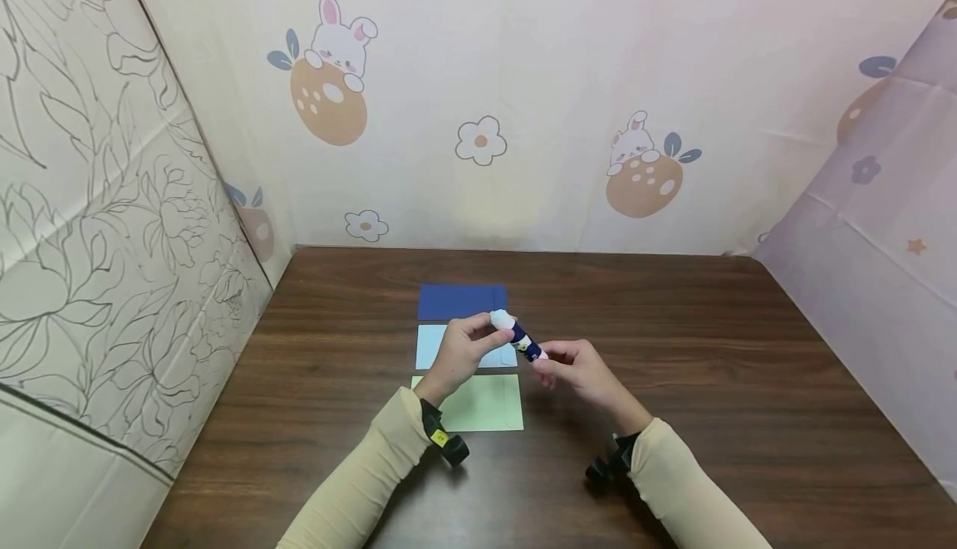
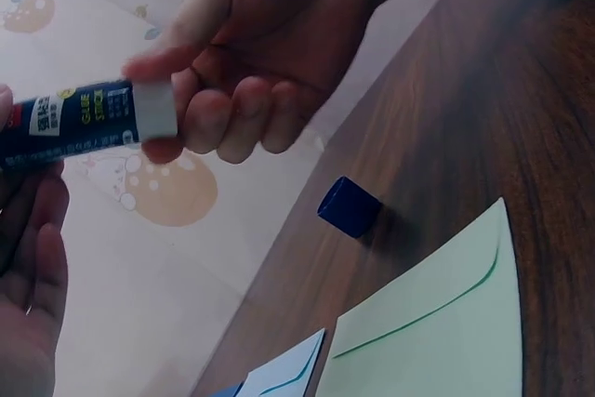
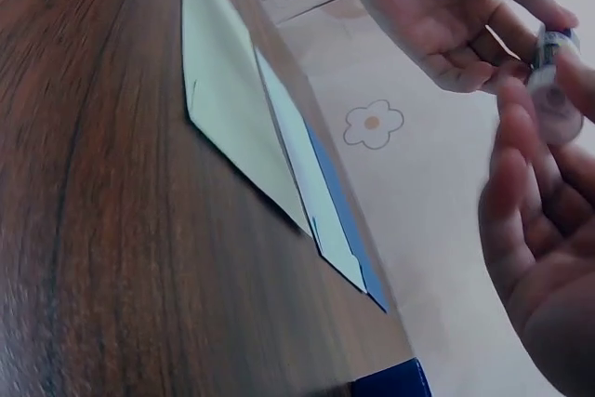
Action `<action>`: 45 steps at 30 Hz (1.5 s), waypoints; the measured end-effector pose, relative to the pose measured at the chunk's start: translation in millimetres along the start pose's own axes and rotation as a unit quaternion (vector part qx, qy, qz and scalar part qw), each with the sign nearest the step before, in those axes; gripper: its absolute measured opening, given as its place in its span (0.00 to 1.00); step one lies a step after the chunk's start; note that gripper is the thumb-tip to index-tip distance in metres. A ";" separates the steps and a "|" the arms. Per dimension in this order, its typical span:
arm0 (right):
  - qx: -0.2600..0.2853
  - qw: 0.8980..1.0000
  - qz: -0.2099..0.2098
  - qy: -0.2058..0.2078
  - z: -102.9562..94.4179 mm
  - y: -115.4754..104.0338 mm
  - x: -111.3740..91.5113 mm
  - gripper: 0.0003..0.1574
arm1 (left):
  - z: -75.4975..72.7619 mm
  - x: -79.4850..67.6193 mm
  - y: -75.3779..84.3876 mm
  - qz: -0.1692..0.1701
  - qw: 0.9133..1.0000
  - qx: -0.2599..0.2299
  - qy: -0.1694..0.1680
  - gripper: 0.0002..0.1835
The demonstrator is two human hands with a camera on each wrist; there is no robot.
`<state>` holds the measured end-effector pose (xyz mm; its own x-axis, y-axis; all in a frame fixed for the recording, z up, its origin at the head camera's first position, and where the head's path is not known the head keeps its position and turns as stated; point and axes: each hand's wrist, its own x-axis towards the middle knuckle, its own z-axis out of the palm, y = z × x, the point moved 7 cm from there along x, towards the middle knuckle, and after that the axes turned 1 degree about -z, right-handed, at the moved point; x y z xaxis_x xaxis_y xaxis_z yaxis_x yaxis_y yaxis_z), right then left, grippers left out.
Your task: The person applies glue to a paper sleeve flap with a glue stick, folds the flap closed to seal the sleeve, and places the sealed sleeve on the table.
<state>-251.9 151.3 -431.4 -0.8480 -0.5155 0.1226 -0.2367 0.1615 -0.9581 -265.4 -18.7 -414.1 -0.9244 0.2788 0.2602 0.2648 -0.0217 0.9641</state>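
Both hands hold a dark blue glue stick (image 1: 527, 346) slantwise above the table. My left hand (image 1: 465, 348) pinches it near its upper, pale end. At the lower end, the thumb and fingers of my right hand (image 1: 581, 370) grip the white base, which shows clearly in the left wrist view. A dark blue cap (image 2: 349, 206) lies on the table beside the green envelope (image 1: 486, 404). Beyond that envelope are a light blue envelope (image 1: 429, 347), partly covered by the left hand, and a dark blue envelope (image 1: 459, 301), all in one column.
The brown wooden table (image 1: 299, 449) meets a printed cloth wall (image 1: 553, 183) at the back. A flower-patterned panel (image 1: 112, 225) stands along the left side, and another cloth (image 1: 882, 242) hangs on the right.
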 end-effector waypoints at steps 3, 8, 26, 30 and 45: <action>-0.049 0.997 0.029 0.057 -4.2 2.6 0.2 0.16 | -0.1 -1.3 1.2 0.002 1.000 0.015 0.017 0.11; -0.057 0.995 0.046 0.068 -3.6 4.7 1.0 0.16 | 0.6 -2.1 1.1 0.004 1.000 0.019 0.024 0.11; 0.037 0.996 -0.011 -0.082 9.9 0.0 -3.3 0.20 | -0.2 -2.6 1.9 0.000 1.000 -0.007 0.011 0.12; 0.031 0.999 -0.008 -0.035 4.4 0.1 -1.7 0.18 | -1.1 -3.2 2.7 -0.004 1.000 -0.007 0.013 0.13; -0.134 0.980 -0.021 0.144 -3.5 -6.5 -1.7 0.16 | -3.9 -1.2 -0.3 -0.013 0.997 0.063 0.050 0.14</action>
<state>-250.6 154.1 -424.5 -0.9245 -0.2731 0.2660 -0.3577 0.3798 -0.8531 -265.4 -22.8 -414.5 -0.9522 0.1806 0.2462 0.2678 0.1067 0.9575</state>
